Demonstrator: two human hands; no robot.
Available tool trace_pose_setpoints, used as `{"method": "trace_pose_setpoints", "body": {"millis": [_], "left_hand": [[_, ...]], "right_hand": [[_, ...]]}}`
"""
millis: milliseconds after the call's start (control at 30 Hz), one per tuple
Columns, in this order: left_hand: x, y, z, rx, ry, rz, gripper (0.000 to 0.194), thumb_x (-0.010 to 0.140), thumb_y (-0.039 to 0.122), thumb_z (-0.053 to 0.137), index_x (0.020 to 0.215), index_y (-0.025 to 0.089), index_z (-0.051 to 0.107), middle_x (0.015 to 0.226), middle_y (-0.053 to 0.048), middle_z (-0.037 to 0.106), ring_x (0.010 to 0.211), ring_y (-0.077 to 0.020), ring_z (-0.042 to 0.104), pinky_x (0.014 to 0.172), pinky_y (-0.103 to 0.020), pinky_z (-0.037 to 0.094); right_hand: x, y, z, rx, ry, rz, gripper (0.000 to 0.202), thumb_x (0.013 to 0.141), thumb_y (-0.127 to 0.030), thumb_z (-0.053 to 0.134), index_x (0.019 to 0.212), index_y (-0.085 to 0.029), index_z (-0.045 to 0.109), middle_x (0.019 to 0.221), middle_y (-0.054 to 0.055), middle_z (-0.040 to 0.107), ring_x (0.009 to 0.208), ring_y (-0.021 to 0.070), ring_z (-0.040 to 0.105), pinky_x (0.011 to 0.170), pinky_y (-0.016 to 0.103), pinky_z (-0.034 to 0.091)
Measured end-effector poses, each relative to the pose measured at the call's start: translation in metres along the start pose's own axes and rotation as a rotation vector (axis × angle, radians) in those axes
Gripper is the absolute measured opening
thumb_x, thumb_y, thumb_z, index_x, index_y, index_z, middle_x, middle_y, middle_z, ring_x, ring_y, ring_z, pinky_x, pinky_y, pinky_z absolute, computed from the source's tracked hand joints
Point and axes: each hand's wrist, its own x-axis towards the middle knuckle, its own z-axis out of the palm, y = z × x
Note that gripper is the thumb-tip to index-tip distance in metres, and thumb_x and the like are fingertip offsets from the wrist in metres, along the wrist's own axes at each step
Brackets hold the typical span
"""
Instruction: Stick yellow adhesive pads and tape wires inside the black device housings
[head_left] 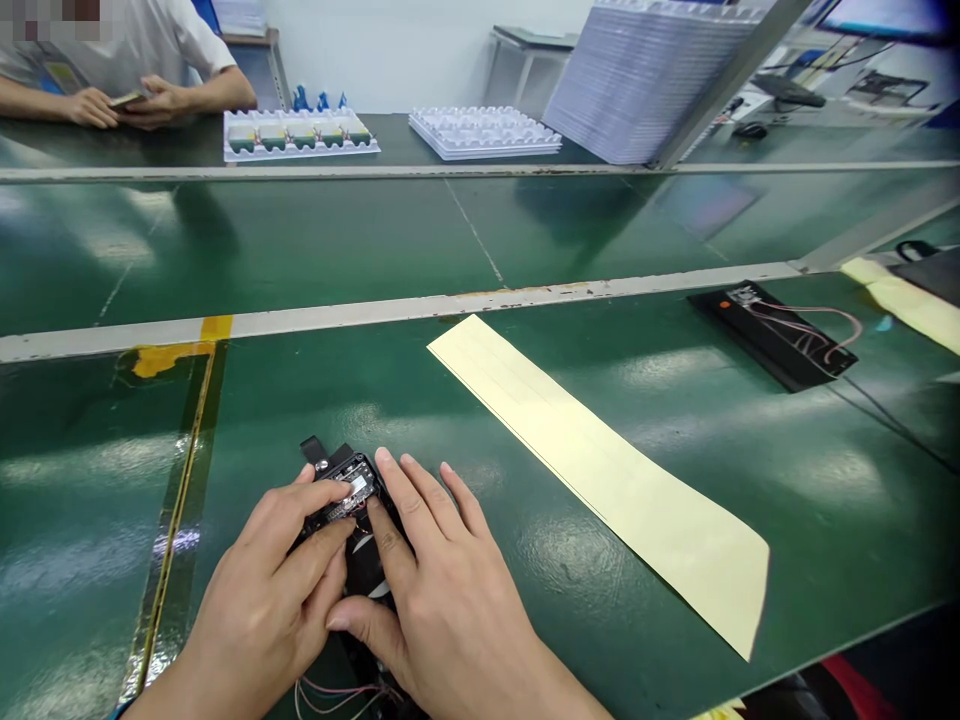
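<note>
A black electronic device with an exposed circuit board lies on the green bench in front of me. My left hand is closed at its left side, with the index fingertip on the board and the thumb at the board's lower edge. From the right, my right hand holds the device, its index fingertip at the board's edge and the other fingers stretched along the side. Thin pink and white wires trail out below my hands. My hands hide most of the device's lower part.
A pale yellow paper strip lies right of my hands. Farther right is a black panel with wires. Beyond the raised ledge are white trays, a tall tray stack and a seated person holding a small object.
</note>
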Motion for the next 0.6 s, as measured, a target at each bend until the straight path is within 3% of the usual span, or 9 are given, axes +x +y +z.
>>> {"method": "trace_pose_setpoints", "body": {"millis": [333,467,600], "left_hand": [[0.004,0.003,-0.005,0.092,-0.066,0.138,0.022,0.09,0.003,0.053,0.11,0.0,0.061,0.127,-0.02,0.052,0.124,-0.0299,0.047,0.107,-0.048,0.04],[0.005,0.008,-0.007,0.177,-0.123,0.104,0.027,0.09,0.004,0.047,0.113,0.001,0.061,0.131,-0.021,0.05,0.122,-0.0338,0.046,0.1,-0.05,0.041],[0.002,0.01,-0.011,0.163,-0.106,0.054,0.03,0.088,0.004,0.052,0.117,0.005,0.06,0.132,-0.017,0.05,0.121,-0.0301,0.047,0.1,-0.044,0.041]], "right_hand": [[0.004,0.002,0.001,0.011,-0.02,0.0,0.072,0.101,-0.061,0.033,0.146,-0.006,0.042,0.157,0.016,0.029,0.142,0.0366,0.028,0.116,0.06,0.029],[0.003,0.003,0.0,0.05,-0.034,-0.015,0.074,0.1,-0.063,0.034,0.144,-0.004,0.044,0.158,0.016,0.028,0.143,0.0365,0.027,0.117,0.059,0.028],[0.0,0.005,0.001,0.074,-0.048,0.004,0.076,0.099,-0.064,0.035,0.146,-0.005,0.042,0.157,0.017,0.029,0.142,0.0361,0.028,0.116,0.06,0.029]]}}
